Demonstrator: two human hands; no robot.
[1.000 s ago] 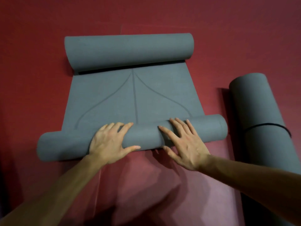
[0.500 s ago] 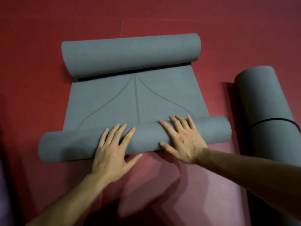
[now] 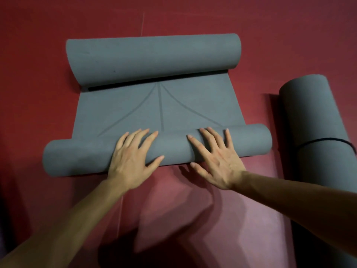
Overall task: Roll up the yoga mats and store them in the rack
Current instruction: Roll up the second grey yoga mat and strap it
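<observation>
Both hands flat w/ fingers spread on near roll (image 3: 77, 159), left hand (image 3: 131, 161) & right hand (image 3: 214, 161); roll axis runs 9-3, flat mat (image 3: 158, 107) ahead at 12.

Left grip (image 3: 131, 161), right grip (image 3: 216, 163) — bare forearms (image 3: 77, 219), slim fingers (image 3: 197, 146)

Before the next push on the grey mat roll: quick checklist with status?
1. Left hand and right hand flat on near roll: ok.
2. Flat section ahead free of objects: ok.
3. Far end lying flat: not ok, curled into far roll.
4. Near roll wound evenly at its ends: cannot tell.
5. Second mat rolled, strap on: ok.
6. Rack position: cannot tell, out of view.
</observation>
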